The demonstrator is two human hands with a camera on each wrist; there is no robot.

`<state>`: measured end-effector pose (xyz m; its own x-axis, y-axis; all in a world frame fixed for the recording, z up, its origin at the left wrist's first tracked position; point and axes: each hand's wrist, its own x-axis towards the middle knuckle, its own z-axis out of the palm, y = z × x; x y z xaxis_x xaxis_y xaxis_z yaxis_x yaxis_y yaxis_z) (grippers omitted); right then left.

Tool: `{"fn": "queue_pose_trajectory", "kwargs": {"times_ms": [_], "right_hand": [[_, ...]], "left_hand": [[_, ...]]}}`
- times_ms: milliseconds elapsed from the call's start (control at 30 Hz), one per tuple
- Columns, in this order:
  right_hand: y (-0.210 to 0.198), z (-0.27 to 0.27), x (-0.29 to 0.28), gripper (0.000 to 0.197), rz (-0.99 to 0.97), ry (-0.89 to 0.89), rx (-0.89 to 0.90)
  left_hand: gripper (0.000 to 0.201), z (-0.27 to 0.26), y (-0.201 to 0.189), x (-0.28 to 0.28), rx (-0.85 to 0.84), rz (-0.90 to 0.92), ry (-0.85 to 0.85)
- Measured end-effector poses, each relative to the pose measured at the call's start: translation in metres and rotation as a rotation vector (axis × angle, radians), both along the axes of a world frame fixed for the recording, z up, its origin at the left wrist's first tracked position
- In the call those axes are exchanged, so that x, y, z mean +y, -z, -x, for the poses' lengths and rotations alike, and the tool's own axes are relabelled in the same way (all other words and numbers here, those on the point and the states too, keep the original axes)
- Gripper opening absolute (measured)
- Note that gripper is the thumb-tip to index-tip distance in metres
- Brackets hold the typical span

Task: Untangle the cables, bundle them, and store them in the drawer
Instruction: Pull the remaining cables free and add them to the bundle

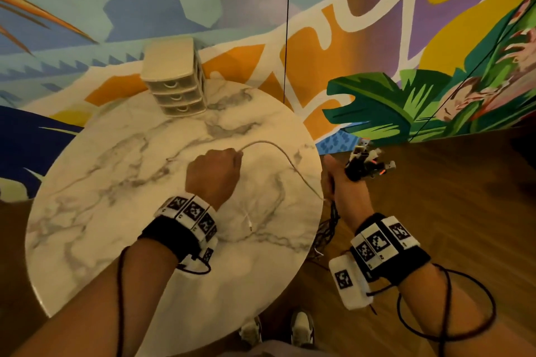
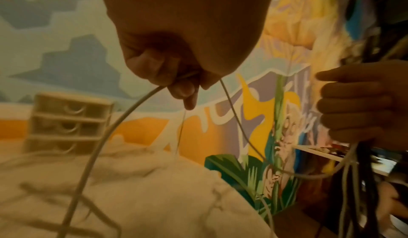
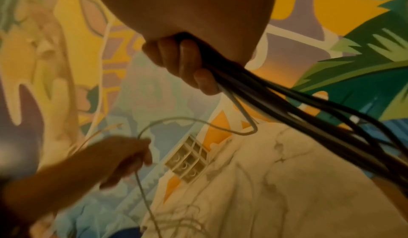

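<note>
My left hand (image 1: 214, 172) is a fist over the middle of the round marble table (image 1: 116, 211), gripping a thin white cable (image 1: 262, 141). The cable arcs right to my right hand (image 1: 333, 182), which is just past the table's right edge. That hand grips a bundle of black cables (image 1: 327, 229) that hangs below it, with several connectors (image 1: 367, 162) sticking out above. In the left wrist view my left hand (image 2: 176, 77) pinches the white cable (image 2: 110, 133). In the right wrist view my right hand (image 3: 187, 63) clutches the dark cables (image 3: 309, 119). The cream three-drawer unit (image 1: 175, 85) has all its drawers shut.
The drawer unit stands at the table's far edge against a painted mural wall (image 1: 377, 38). Wooden floor (image 1: 449, 197) lies to the right of the table. My shoes (image 1: 301, 327) show below the table's near edge. A thin black line (image 1: 287, 23) hangs down in front of the wall.
</note>
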<state>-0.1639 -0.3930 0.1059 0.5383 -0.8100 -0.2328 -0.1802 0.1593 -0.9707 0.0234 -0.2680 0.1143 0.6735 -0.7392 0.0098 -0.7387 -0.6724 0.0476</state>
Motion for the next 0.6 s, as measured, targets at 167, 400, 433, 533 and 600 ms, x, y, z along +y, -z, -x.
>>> {"fn": "queue_pose_trajectory", "kwargs": {"times_ms": [167, 400, 433, 533, 600], "right_hand": [[0.009, -0.021, 0.025, 0.061, 0.038, -0.286, 0.081], [0.007, -0.024, 0.022, 0.038, -0.1, -0.173, -0.057], [0.006, -0.022, 0.019, 0.04, -0.114, -0.141, -0.081], [0.001, -0.013, 0.013, 0.046, -0.114, -0.048, -0.08], [-0.002, -0.007, 0.008, 0.048, -0.114, 0.049, -0.091]], "left_hand": [[0.019, 0.061, -0.012, -0.008, -0.109, -0.091, 0.274], [0.023, 0.063, 0.062, 0.014, 0.356, 0.098, 0.183], [0.025, 0.052, 0.081, 0.024, 0.47, 0.117, 0.12], [0.023, 0.006, 0.118, 0.06, 0.545, 0.064, -0.085], [0.016, -0.029, 0.115, 0.073, 0.461, 0.136, -0.181]]}}
